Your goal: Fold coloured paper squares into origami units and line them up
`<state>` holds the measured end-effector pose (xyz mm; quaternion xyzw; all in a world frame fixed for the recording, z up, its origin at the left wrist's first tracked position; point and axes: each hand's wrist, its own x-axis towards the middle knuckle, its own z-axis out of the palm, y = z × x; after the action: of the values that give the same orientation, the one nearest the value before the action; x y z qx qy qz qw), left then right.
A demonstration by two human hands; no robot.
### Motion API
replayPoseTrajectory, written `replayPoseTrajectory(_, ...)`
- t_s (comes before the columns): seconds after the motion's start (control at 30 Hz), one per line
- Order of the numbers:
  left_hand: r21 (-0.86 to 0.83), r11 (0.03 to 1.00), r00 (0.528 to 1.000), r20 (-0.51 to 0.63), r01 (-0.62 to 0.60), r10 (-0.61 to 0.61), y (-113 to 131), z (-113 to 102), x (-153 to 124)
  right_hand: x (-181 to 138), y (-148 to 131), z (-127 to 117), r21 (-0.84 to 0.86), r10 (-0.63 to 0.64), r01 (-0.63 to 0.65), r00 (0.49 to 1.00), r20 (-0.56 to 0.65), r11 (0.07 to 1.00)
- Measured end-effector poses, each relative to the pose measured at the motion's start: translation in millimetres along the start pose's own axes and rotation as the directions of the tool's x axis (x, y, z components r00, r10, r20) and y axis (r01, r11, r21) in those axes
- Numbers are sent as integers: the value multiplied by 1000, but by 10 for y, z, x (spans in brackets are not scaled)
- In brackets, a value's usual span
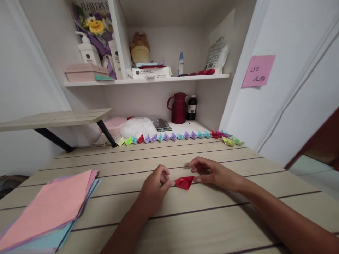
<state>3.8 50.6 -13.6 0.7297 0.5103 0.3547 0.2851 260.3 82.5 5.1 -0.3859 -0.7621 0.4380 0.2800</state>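
A small folded red paper piece (184, 182) lies on the wooden table (201, 225) in front of me. My left hand (156, 187) is curled, its thumb and fingers pinching the piece's left corner. My right hand (213, 171) rests just right of the piece, fingers bent, fingertips touching its right edge. A stack of coloured paper sheets (50, 208), pink on top, lies at the near left.
A row of several small folded paper shapes (180, 137) in many colours lines the table's far edge. Behind stand a red jug (178, 107), a dark bottle (192, 107) and a white bag (139, 127). A raised wooden board (55, 118) juts from the left. A pink note (258, 70) sticks on the right wall.
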Motion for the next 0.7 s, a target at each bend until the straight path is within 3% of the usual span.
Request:
replayPoseTrajectory(0.37,1,1000,999,-45,11,-11,-33,7,45,-16,57,37,26,-67,67,998,2,997)
replayPoseTrajectory(0.7,-76,996,999,-12,36,-37,-57,7,61,2,55,45,-37,-148,148,989,-9,988)
